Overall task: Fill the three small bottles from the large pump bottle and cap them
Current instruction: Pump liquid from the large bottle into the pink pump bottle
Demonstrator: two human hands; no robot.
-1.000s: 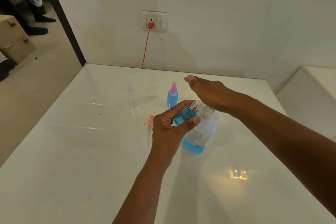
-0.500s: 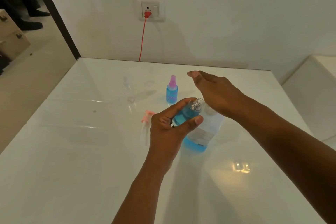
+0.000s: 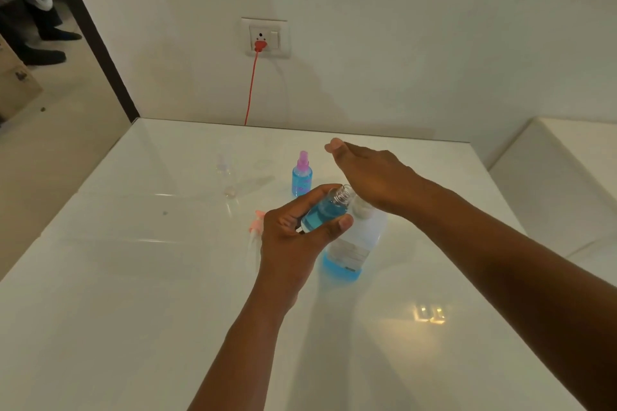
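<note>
Left hand (image 3: 293,240) grips tilted, uncapped small bottle (image 3: 325,212) at large pump bottle (image 3: 354,243); flat-fingered right hand (image 3: 370,173) presses pump; misalignment risks spilling.

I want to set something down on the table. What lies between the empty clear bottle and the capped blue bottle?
In the head view, only bare white table lies between the empty clear bottle and the capped blue bottle.

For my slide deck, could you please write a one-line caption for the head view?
Left hand tilts an uncapped small bottle at the large bottle under the flat right hand.
</note>
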